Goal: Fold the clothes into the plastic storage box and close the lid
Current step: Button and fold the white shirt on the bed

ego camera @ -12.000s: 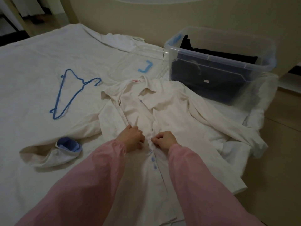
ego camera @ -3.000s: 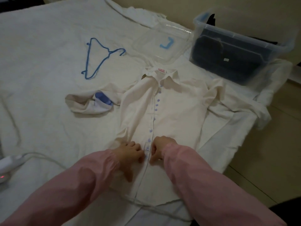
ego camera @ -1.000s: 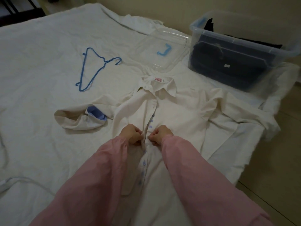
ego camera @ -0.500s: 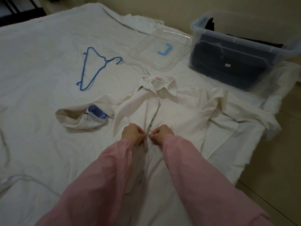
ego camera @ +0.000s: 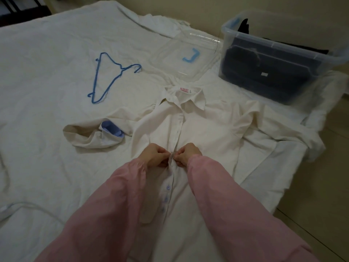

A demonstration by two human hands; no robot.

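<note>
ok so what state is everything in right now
shirt, spread face up on the bed
box, open, dark clothes inside
lid, off, flat beside the box
hanger, bare, flat on the bed
left grip, pinches the shirt front
right grip, pinches the shirt front

The white-sheeted bed (ego camera: 47,44) carries a cream shirt (ego camera: 207,129), blue hanger (ego camera: 111,78), clear lid (ego camera: 175,52) and storage box (ego camera: 283,49).

Both hands (ego camera: 171,155) on shirt (ego camera: 205,129) placket
</note>
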